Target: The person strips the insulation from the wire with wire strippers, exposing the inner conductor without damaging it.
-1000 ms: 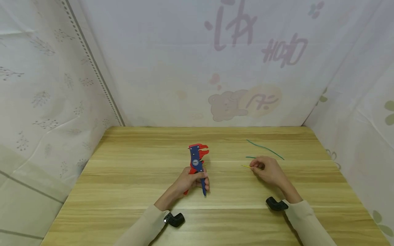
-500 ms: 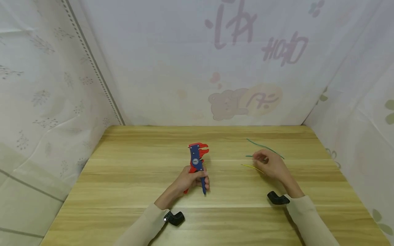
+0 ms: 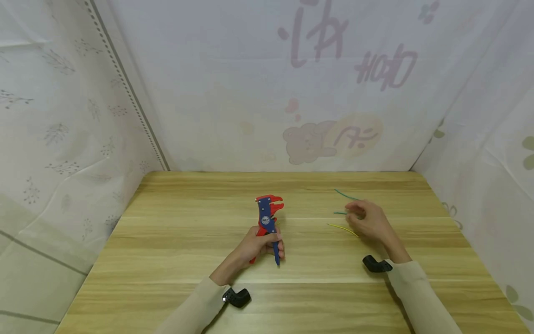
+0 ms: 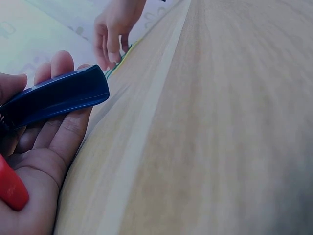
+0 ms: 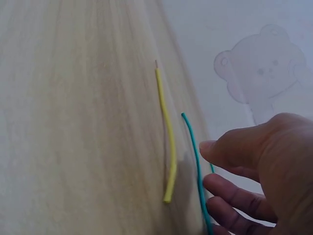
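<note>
My left hand [image 3: 253, 244] grips a red and blue wire stripper [image 3: 265, 209] by its handles, with the red jaws up and away from me. Close up in the left wrist view, the blue handle [image 4: 58, 98] lies along the fingers and the red handle [image 4: 12, 186] by the palm. My right hand [image 3: 370, 223] hovers over a green wire [image 3: 340, 213], thumb and fingers apart, holding nothing visible. A second green wire [image 3: 345, 195] runs behind, partly hidden by that hand. Nearer me lies a yellow wire [image 5: 169, 137] with a bare metal end.
Everything is on a wood-grain table [image 3: 175, 250]. A patterned cloth wall [image 3: 233, 116] rises at its back edge, with more cloth at both sides. A black wrist camera [image 3: 237, 298] sits on the left sleeve and another black camera [image 3: 377, 264] on the right.
My right hand has let go of the yellow wire, leaving it on the table, and has moved back and slightly right over the green wires. The left hand and wire stripper stay put.
</note>
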The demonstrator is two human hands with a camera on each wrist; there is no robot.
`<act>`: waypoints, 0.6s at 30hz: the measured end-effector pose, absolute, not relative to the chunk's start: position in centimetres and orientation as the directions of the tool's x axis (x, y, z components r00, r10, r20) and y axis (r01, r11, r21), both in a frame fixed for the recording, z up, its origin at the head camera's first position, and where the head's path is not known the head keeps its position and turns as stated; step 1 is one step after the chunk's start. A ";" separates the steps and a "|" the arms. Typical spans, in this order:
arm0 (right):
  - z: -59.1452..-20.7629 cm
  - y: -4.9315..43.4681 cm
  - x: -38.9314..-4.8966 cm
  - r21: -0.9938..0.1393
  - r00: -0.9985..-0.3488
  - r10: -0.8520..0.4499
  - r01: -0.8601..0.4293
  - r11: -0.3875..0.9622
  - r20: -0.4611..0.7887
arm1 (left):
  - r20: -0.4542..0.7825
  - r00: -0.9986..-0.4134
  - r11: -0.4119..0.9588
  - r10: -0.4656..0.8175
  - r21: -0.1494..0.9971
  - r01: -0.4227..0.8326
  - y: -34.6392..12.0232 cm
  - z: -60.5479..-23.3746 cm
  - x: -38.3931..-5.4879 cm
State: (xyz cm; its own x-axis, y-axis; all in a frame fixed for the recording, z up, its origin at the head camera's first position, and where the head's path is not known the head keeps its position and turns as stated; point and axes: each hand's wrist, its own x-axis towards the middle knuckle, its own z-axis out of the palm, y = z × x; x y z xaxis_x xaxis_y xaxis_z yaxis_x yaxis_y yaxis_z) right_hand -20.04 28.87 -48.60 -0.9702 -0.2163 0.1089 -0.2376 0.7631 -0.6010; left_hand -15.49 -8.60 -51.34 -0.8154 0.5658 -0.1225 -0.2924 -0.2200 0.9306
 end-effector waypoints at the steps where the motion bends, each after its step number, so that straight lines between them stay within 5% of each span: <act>1: -48.7 28.9 -20.1 -0.603 -0.972 -0.212 -0.229 0.764 0.100 | -0.121 -0.816 -0.222 0.566 0.930 -0.292 -8.6 -51.4 -15.5; 18: -49.7 28.5 -20.3 -0.575 -0.980 -0.174 -0.198 0.794 0.098 | -0.102 -0.813 -0.229 0.573 0.933 -0.279 -8.7 -51.4 -15.5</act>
State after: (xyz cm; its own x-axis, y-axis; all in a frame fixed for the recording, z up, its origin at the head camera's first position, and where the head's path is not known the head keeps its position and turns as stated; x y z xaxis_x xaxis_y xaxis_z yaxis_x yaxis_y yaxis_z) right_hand -20.32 28.48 -49.71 -0.9799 -0.1740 0.0977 -0.1983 0.7937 -0.5751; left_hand -15.49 -8.67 -51.41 -0.8133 0.5728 -0.1023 -0.2785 -0.2289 0.9328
